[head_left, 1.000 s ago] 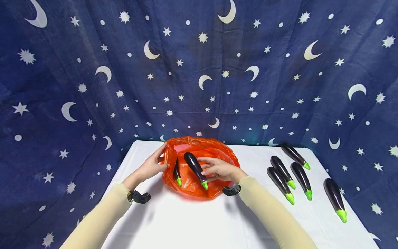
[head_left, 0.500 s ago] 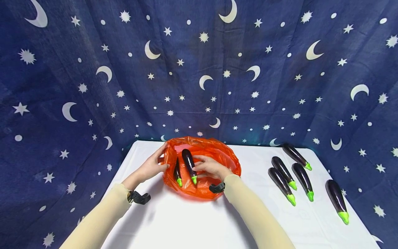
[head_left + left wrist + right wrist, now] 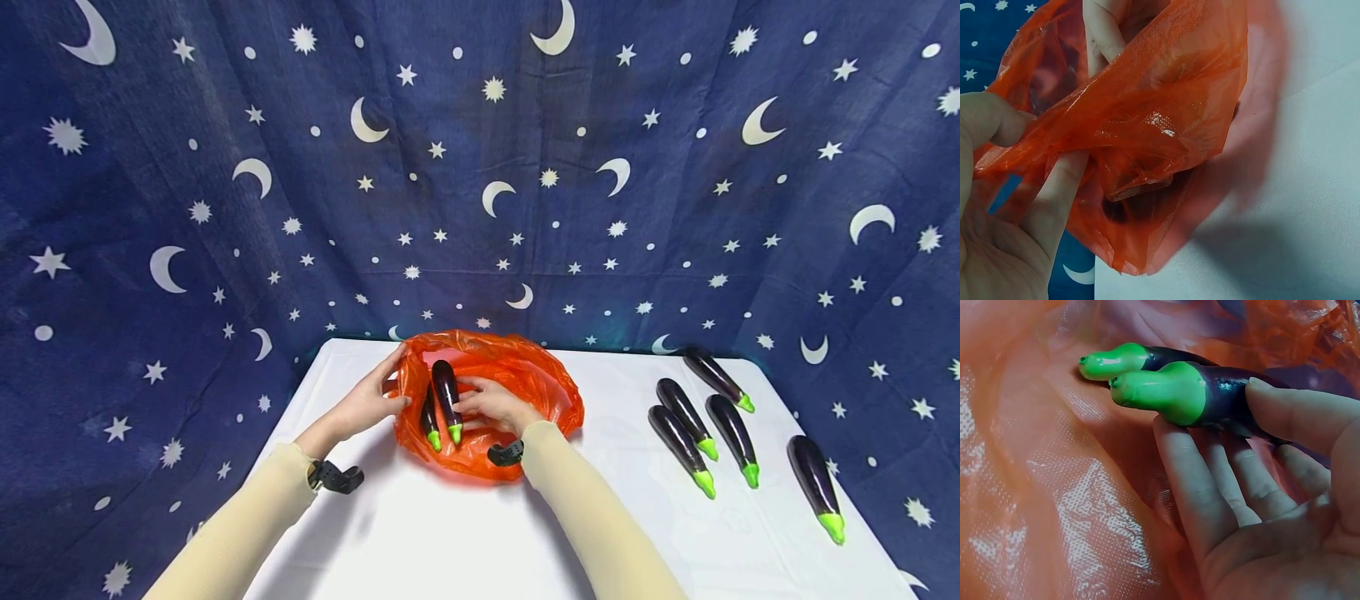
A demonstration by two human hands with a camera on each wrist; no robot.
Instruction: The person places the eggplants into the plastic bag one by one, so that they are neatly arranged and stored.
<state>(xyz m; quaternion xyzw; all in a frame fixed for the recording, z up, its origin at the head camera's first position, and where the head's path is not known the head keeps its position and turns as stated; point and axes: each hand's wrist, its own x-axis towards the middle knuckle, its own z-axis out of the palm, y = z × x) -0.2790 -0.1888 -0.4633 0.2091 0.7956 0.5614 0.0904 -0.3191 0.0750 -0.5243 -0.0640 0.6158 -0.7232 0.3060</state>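
Observation:
An orange-red plastic bag point(image 3: 540, 379) lies on its side with its mouth spread toward me. My left hand point(image 3: 362, 406) holds the left edge of that mouth; the left wrist view shows the thin plastic point(image 3: 1166, 94) between thumb and fingers. Inside the bag, my right hand point(image 3: 497, 405) grips a dark purple eggplant point(image 3: 446, 393) with a bright green stem end. Its thumb lies on top and the fingers reach underneath, as the right wrist view shows. Close along the left side of this eggplant is another eggplant point(image 3: 429, 417), partly covered by it.
Several more eggplants lie on the right part of the white-covered table point(image 3: 450, 542), one eggplant point(image 3: 816, 487) apart near the right edge. A dark blue curtain point(image 3: 480, 167) with moons and stars surrounds the table at the back and sides.
My right hand has moved left and deeper into the bag with its eggplant, bringing it alongside the other one and turning it more upright in the head view. The left hand stays put.

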